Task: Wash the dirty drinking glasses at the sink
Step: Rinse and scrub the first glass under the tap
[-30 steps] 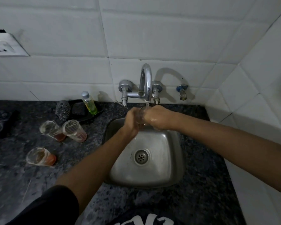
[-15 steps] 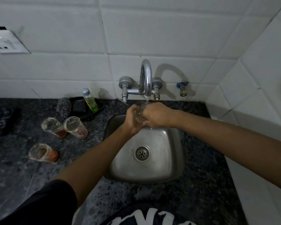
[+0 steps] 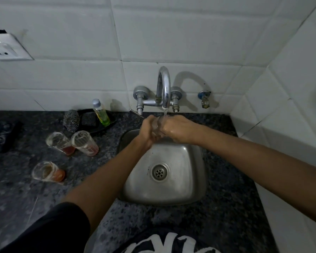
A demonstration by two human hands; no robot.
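A clear drinking glass (image 3: pixel 157 127) sits between both hands under the running tap (image 3: pixel 164 88), over the back of the steel sink (image 3: pixel 182 181). My left hand (image 3: pixel 147 131) grips it from the left. My right hand (image 3: pixel 177 128) curls round it from the right and looks wet. Most of the glass is hidden by my fingers. Three dirty glasses stand on the dark counter to the left: one with reddish dregs (image 3: pixel 59 142), one with pink dregs (image 3: pixel 84 143), and one nearer me with orange dregs (image 3: pixel 47 172).
A green soap bottle (image 3: pixel 101 112), a steel scrubber (image 3: pixel 71 120) and a dark sponge (image 3: pixel 88 119) rest on a black tray by the wall. A small side tap (image 3: pixel 204 99) sticks out right of the faucet. White tiled walls close the back and right. A socket (image 3: pixel 5 49) is upper left.
Both hands stay under the tap with the glass; they have shifted slightly on it. The view has tilted a little, so the scene sits higher than one second ago.
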